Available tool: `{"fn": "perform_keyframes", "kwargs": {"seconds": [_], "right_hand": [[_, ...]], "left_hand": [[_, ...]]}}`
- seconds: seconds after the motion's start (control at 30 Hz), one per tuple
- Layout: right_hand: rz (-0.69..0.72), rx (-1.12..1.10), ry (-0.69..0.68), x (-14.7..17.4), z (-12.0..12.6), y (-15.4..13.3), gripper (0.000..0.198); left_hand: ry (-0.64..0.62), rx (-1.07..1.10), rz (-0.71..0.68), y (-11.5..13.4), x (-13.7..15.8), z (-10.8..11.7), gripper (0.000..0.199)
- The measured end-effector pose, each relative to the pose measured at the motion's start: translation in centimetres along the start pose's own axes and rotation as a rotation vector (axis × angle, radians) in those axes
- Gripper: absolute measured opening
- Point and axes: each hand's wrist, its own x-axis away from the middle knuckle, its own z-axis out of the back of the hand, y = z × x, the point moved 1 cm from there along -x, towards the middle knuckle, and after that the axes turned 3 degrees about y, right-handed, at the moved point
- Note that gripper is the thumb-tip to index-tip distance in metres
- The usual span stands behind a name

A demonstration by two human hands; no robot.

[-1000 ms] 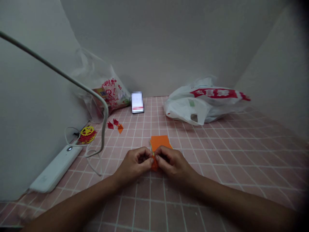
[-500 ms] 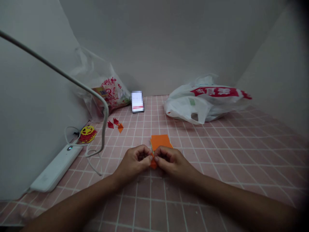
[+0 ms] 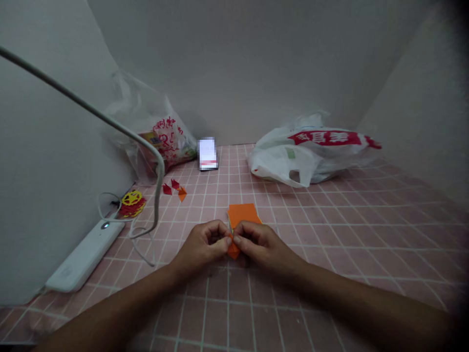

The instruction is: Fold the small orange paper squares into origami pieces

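Observation:
Between my fingertips is a small folded piece of orange paper [image 3: 233, 251], its lower point showing beneath them. My left hand [image 3: 205, 243] pinches it from the left, thumb and forefinger closed. From the right, my right hand [image 3: 258, 243] pinches it the same way, and the two hands nearly touch. Just beyond my fingers lies a stack of square orange paper [image 3: 244, 214], its near edge partly covered by my right hand. Farther left on the pink tiled surface are small folded red paper pieces [image 3: 167, 189] and a folded orange paper piece [image 3: 182, 194].
A white cable [image 3: 158, 195] arches down at the left near a white power strip-like box [image 3: 86, 256]. Beside it lie yellow and red cut-out discs [image 3: 132, 199]. Plastic bags stand back left [image 3: 168, 142] and back right [image 3: 286, 156], with a lit phone [image 3: 208, 153] between.
The folded orange paper tilts slightly, showing more of its lower point between my fingers. Both hands stay in nearly the same place.

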Motion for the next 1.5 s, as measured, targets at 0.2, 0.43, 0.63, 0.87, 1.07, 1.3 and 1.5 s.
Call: {"fn": "perform_keyframes", "kwargs": {"seconds": [0.2,0.43,0.63,0.87,1.07,1.3,1.5], "right_hand": [[0.013,0.017,-0.046,0.0,0.1,-0.2,0.021],[0.051,0.04,-0.059,0.0,0.1,0.2,0.021],[0.008,-0.075,-0.086,0.1,0.1,0.5,0.021],[-0.007,-0.036,0.016,0.0,0.3,0.2,0.018],[-0.022,-0.055,0.01,-0.1,0.4,0.2,0.019],[0.036,0.031,0.036,0.1,0.2,-0.2,0.019],[0.287,0.273,0.11,0.2,0.3,0.1,0.009]], "left_hand": [[-0.082,0.031,0.024,-0.5,-0.2,0.3,0.021],[-0.045,-0.008,-0.042,-0.6,-0.1,0.1,0.023],[0.068,-0.081,-0.127,0.2,0.1,0.2,0.021],[0.013,-0.008,-0.06,0.0,-0.2,0.4,0.018],[-0.022,0.046,-0.023,-0.1,-0.4,0.5,0.018],[-0.007,0.052,0.032,0.1,-0.4,0.3,0.02],[0.079,0.082,0.05,-0.1,-0.4,0.2,0.02]]}}
